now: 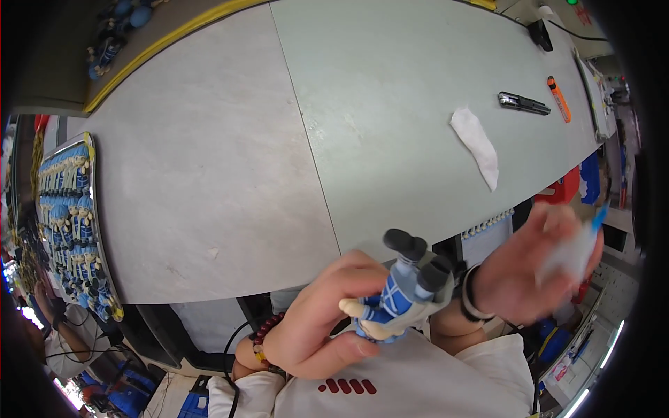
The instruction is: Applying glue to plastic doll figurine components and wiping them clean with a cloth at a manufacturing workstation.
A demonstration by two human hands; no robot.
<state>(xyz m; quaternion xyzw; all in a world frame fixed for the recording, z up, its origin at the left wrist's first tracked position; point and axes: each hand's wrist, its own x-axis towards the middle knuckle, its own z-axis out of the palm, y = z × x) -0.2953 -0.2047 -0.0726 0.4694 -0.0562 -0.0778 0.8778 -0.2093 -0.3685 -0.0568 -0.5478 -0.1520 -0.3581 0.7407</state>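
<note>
My left hand (313, 327) is closed around a small figurine (397, 296) in blue and cream clothing. The figurine is tilted upside down, its dark boots pointing up and away from me. To the right, my right hand (512, 279) is smeared by motion, its fingers wrapped round a whitish squeeze bottle (568, 254) with a thin blue tip. That tip points up and to the right, apart from the figurine. Both hands are over the near edge of the table (223, 153), in front of my white shirt.
A tray (99, 230) with rows of similar figurines stands at the left. On the table's right side lie a white cloth piece (477, 146), a black stapler-like tool (523, 104) and an orange cutter (559, 99). Another person's arm (66, 334) shows at far left.
</note>
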